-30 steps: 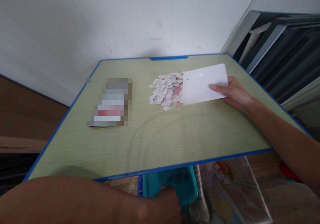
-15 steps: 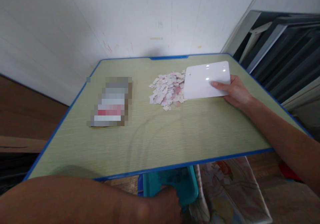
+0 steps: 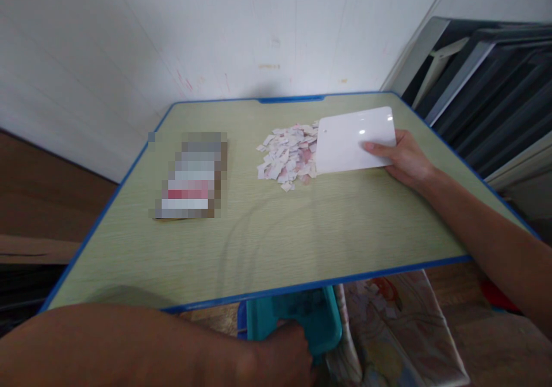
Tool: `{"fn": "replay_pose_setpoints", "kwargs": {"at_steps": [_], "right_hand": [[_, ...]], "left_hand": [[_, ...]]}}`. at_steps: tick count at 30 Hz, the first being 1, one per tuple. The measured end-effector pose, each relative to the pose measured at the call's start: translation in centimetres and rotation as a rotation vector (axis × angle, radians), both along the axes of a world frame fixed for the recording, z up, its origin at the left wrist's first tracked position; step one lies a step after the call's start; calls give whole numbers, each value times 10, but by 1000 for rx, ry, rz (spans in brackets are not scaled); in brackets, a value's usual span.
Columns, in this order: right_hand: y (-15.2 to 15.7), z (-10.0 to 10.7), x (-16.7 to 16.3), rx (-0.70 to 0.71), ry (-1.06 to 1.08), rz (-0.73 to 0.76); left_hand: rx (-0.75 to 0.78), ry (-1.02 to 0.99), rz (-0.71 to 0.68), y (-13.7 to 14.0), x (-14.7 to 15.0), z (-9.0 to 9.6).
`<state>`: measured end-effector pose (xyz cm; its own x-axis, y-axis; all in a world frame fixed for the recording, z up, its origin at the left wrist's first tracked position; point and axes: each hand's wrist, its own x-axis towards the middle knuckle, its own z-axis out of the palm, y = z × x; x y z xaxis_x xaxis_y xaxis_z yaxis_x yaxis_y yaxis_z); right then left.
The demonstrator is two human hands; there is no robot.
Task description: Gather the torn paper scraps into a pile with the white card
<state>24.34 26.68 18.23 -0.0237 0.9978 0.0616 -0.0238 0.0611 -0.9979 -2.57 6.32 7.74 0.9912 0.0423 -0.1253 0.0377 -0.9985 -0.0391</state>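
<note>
My right hand (image 3: 407,156) grips the right end of a white plastic board (image 3: 345,140), thumb on top and fingers beneath. The board's left edge touches a heap of small torn paper pieces (image 3: 288,154), whitish with some pink, on the table (image 3: 276,237). Down below the table's front edge, my left hand (image 3: 287,352) is closed on the near side of a teal plastic tray (image 3: 323,324); its fingertips are mostly hidden.
A pixelated rectangular item (image 3: 190,177) lies on the table's left side. Beneath the table, a patterned cloth box (image 3: 405,329) with paper scraps stands right of the tray. A white wall (image 3: 241,30) rises behind; dark flat panels (image 3: 495,76) lean at the right.
The white board has shifted slightly left against the paper heap and its tilt has altered a little. My left hand and the teal tray stay where they were.
</note>
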Motion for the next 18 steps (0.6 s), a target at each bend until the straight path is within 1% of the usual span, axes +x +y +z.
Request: {"fn": "replay_pose_setpoints", "kwargs": {"at_steps": [3,10,15,18], "right_hand": [[0,0,0,-7,5,7],[-1,3,0,-8,2,4],[1,2,4,41,74,-23],[3,1,5,36,74,-11]], "left_hand": [[-22,-1,5,-1,0,-1],[6,42,-8,-1,1,4],[-28,25,-13,-1,-1,3],[-23,11,2,0,-2,2]]}}
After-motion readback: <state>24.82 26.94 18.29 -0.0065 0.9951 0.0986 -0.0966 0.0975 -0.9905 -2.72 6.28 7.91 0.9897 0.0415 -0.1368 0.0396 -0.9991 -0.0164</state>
